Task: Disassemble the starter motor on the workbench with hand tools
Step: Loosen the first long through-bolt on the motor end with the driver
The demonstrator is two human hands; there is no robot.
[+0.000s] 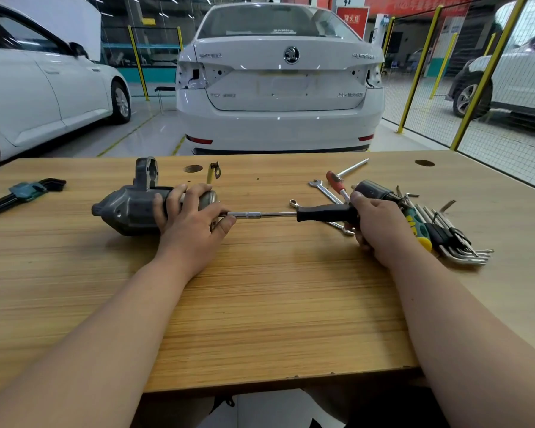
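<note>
the left hand (195, 211) is clenched over the rear end of the grey cast-metal starter motor (136, 205), which lies on its side on the wood-grain desk (260, 288), left of centre of the frame. the right hand (374, 223) grasps the black-handled socket driver with a long chrome shaft (291, 214), held level, its tip hidden behind the left thumb at the motor's end face.

risks, as judged:
- the socket may slip off the fastener if the shaft tilts; seating cannot be confirmed.
- the rounded motor may roll under torque if the left hand's hold loosens.
- the right wrist sits just beside the loose bundle of chrome hex keys (457, 242) and the chrome open-end spanner (325, 189); a sweep could knock them.
</note>
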